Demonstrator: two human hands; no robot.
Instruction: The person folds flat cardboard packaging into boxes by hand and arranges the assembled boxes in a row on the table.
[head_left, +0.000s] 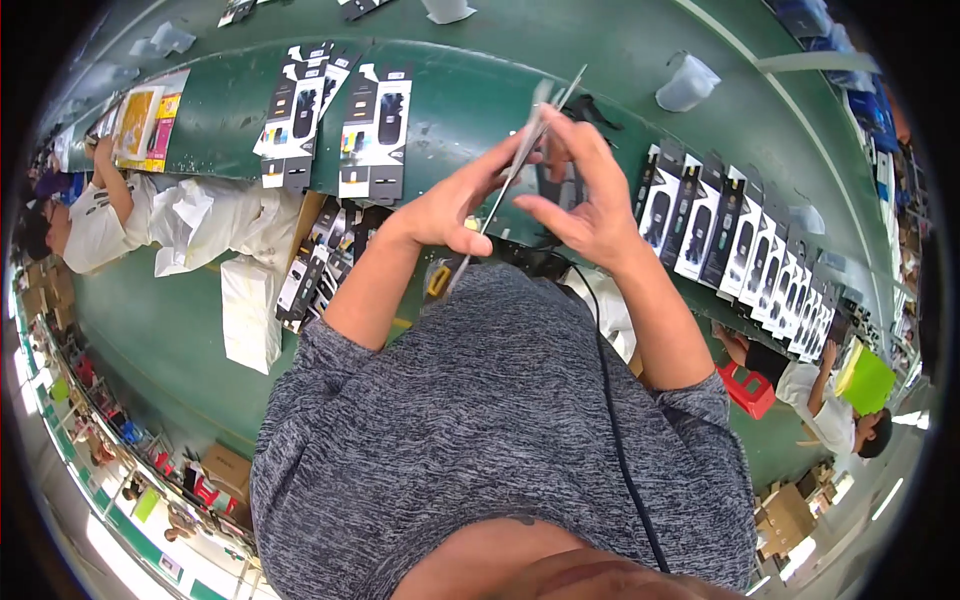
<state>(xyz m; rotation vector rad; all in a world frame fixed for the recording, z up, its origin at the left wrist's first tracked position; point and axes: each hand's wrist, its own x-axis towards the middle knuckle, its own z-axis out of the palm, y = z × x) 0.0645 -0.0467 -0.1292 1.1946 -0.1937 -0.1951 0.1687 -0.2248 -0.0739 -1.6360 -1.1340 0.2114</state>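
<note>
A flat folding carton (507,186), turned nearly edge-on, stands tilted above the green worktable. My left hand (450,205) grips it, thumb on the near side and fingers behind. My right hand (598,195) is curved on the carton's other side, thumb and forefinger spread apart. Its fingertips are close to the carton's upper part; whether they touch it I cannot tell. The carton's upper end is blurred, and its printed face is mostly hidden. A yellow patch shows at its lower end.
Flat printed cartons (375,135) lie on the worktable (450,90) to the left. A long row of black-and-white boxes (705,215) stands at right. More cartons fill an open box (320,255) by my left elbow. Co-workers sit on both sides. A dark cable (605,380) hangs down my front.
</note>
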